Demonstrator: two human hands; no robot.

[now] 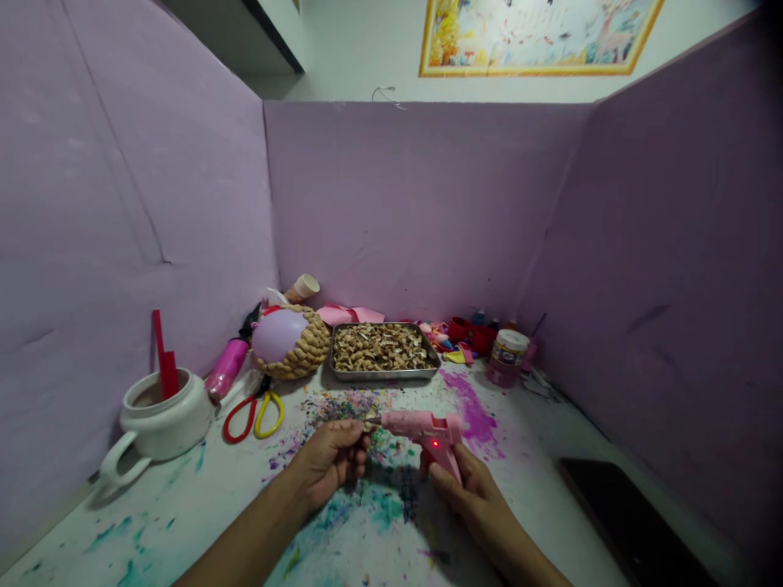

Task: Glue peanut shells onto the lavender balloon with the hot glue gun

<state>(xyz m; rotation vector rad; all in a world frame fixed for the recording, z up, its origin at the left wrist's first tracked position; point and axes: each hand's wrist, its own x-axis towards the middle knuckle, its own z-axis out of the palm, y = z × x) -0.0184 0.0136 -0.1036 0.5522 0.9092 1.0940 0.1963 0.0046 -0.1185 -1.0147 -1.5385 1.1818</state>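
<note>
My right hand (pixel 468 489) is wrapped around the handle of a pink hot glue gun (pixel 422 425), whose small red light is lit. Its nozzle points left and meets the fingertips of my left hand (pixel 336 461). Pinched there is a small tan shell piece (pixel 369 426), partly hidden by the fingers. Beyond my hands, a metal tray (pixel 385 375) holds many brown shell pieces (pixel 382 346). To its left rests a lilac balloon (pixel 278 334), partly covered by a tan, braided-looking layer (pixel 309 346).
Scissors (pixel 254 414) with red and yellow handles lie left of my hands, near a white mug (pixel 165 428) and a pink bottle (pixel 227 368). A lidded jar (pixel 507 357) stands back right, and a black phone (pixel 630 518) lies front right. Purple panels (pixel 428 204) enclose the paint-stained table (pixel 201 505).
</note>
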